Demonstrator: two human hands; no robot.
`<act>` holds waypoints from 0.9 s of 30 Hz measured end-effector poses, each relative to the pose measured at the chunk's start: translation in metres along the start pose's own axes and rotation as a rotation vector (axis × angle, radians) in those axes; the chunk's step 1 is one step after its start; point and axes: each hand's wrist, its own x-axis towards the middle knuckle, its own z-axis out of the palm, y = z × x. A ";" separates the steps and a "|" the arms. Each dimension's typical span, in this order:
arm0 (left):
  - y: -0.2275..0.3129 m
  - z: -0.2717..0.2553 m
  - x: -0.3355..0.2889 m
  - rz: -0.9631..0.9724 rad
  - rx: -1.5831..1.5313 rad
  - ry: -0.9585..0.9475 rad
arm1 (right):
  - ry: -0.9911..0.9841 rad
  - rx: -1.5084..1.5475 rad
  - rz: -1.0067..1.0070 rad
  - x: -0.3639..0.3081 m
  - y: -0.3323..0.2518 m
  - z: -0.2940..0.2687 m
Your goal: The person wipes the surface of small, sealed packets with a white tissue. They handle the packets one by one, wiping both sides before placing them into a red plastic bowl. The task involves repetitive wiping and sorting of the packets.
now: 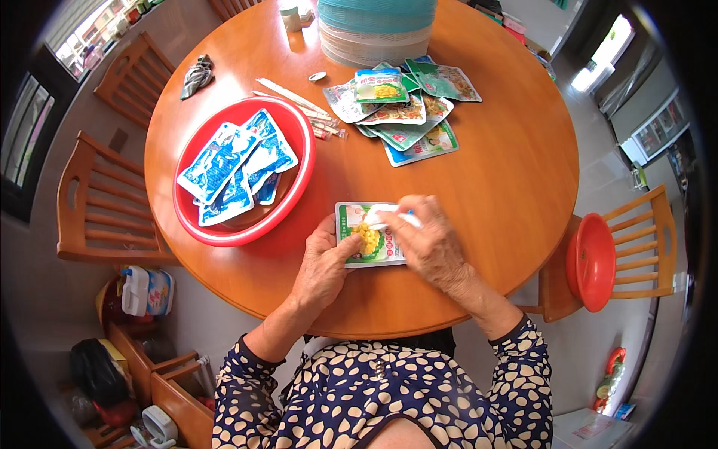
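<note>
A green and white food pouch (381, 254) with yellow pieces pictured on it lies near the table's front edge. My left hand (325, 254) grips its left side, thumb pressed on the front and fingers partly hidden beneath. Closed around a crumpled white tissue (383, 216), my right hand (434, 243) rests over the pouch's upper right part. The tissue touches the pouch face. Beyond them lies a pile of similar pouches (411, 112), mostly green and white. To the left, a red basin (305, 179) holds several blue and white packets (221, 161).
Wrapped chopsticks (299, 101) lie between basin and pile. A dark crumpled cloth (197, 77), a small jar (291, 19) and a stacked blue and white round container (375, 30) stand farther back. Wooden chairs (112, 202) surround the round table; one at right bears a red bowl (593, 262).
</note>
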 end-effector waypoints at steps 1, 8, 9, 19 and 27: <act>0.000 0.001 0.000 -0.007 -0.001 -0.004 | 0.012 -0.034 0.057 -0.002 0.009 -0.001; 0.003 0.002 0.002 -0.075 -0.066 -0.026 | 0.089 0.087 0.305 0.000 0.032 -0.004; 0.003 0.000 0.003 -0.089 -0.097 -0.041 | 0.096 0.089 0.265 0.003 0.023 -0.006; 0.004 -0.012 0.002 -0.198 -0.312 -0.055 | -0.015 0.180 0.034 0.021 -0.013 0.023; 0.007 -0.007 0.002 -0.192 -0.344 -0.023 | -0.021 0.030 0.079 0.043 -0.021 0.040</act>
